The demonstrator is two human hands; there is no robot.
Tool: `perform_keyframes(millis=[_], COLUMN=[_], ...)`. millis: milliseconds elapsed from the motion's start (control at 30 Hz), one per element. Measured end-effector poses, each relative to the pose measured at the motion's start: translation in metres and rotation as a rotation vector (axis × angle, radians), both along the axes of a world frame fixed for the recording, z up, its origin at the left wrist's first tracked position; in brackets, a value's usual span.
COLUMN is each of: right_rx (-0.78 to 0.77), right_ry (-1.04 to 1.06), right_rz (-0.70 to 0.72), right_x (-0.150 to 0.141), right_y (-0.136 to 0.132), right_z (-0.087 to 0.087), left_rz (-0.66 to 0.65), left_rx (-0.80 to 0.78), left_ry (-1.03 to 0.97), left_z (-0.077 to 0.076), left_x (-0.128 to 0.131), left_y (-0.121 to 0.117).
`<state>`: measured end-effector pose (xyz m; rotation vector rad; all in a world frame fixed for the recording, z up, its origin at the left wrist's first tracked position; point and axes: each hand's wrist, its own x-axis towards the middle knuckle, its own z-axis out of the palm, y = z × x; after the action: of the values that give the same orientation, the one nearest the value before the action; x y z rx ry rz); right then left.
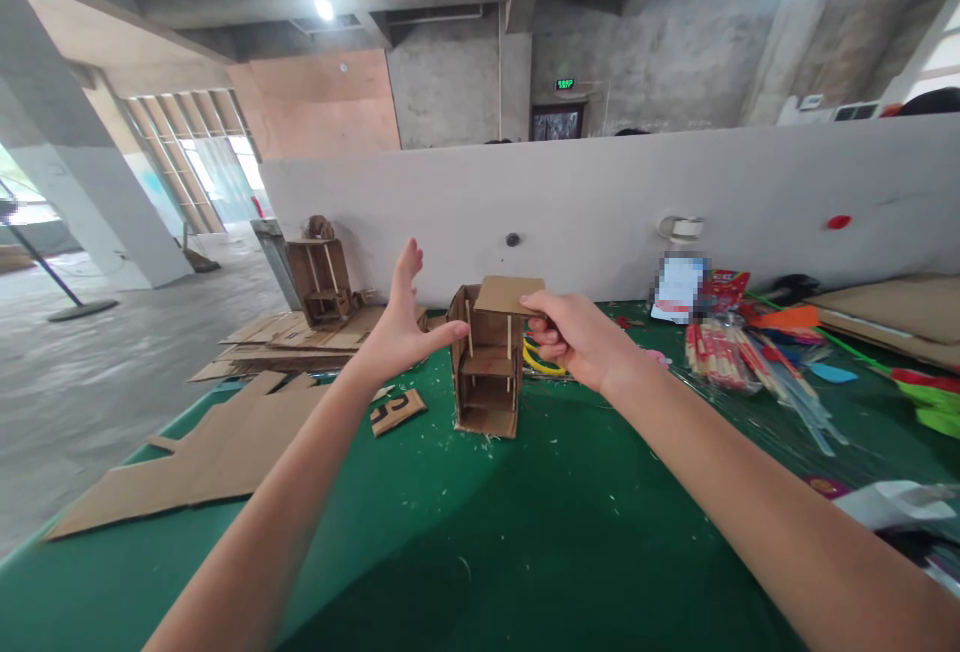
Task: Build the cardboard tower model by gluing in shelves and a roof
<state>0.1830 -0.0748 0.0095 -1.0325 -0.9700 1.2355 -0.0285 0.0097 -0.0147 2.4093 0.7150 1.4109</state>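
Note:
A small cardboard shelf box stands upright on the green table, with thin sticks running up its open front. My right hand pinches the right edge of a flat cardboard piece, which sits at the top of the box; whether it touches the box I cannot tell. My left hand is open at the box's upper left, thumb and fingers spread, holding nothing. Yellow-handled scissors, or a similar yellow loop, lie partly hidden behind my right hand. A small cardboard scrap with dark print lies left of the box.
A second cardboard structure stands on stacked cardboard sheets at the back left. Cut cardboard lies along the left edge. Bundled sticks, glue sticks and larger cardboard lie at right. A white partition borders the table's back.

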Motion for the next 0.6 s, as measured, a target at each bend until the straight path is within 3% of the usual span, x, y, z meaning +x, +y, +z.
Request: perform_keyframes(millis=[100,167,300,600], right_rx=[-0.028,-0.026,-0.018,-0.030], right_ry=[0.034,0.053,0.051,0.005], right_rz=[0.063,0.081,0.081,0.085], right_x=[-0.003,-0.007,-0.014,-0.015], right_y=[0.003,0.006,0.011,0.014], right_z=[-0.001,-0.001,0.000,-0.004], left_rz=[-0.274,-0.395,-0.495,-0.405], left_rx=[-0.473,-0.614,-0.672,-0.559], left_ry=[0.035,0.030,-0.026,-0.017], left_z=[-0.012,-0.021,-0.031,-0.030], left_x=[-0.014,-0.015,-0.005,0.001], left_y=[0.022,0.029,0.029,0.025])
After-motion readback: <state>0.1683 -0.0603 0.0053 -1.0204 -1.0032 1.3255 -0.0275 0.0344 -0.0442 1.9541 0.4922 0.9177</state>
